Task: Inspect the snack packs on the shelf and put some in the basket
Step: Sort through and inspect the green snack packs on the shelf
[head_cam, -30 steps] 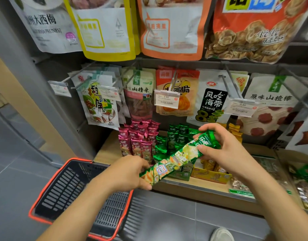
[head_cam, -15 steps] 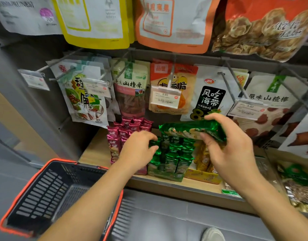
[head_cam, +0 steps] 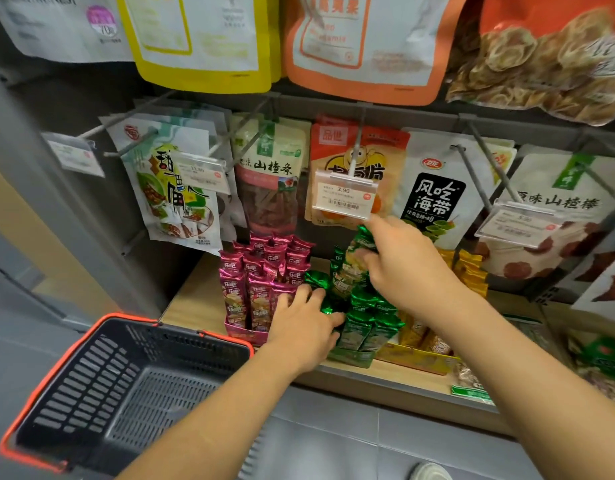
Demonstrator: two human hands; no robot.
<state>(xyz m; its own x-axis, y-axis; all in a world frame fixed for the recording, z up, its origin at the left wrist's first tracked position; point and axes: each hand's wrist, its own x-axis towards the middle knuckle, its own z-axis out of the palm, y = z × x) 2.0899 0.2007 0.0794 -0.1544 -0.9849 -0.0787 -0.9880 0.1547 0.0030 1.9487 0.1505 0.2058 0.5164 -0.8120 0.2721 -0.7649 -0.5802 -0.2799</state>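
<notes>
Along the shelf (head_cam: pixel 195 299) edge, green packs (head_cam: pixel 365 327) are pressed aside by the flat-fingered left grip (head_cam: pixel 299 327), seemingly so the single pack (head_cam: pixel 351 271) pinched in the right grip (head_cam: pixel 403 268) fits.

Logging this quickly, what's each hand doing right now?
Left hand: touches the boxed green packs; grip cannot be told.
Right hand: closed, pinching one green snack pack.

One basket (head_cam: pixel 74 393), one left hand (head_cam: pixel 304 329), one right hand (head_cam: pixel 406 268), one held green pack (head_cam: pixel 349 273), three display boxes (head_cam: pixel 245 334), four price tags (head_cam: pixel 346 197).
</notes>
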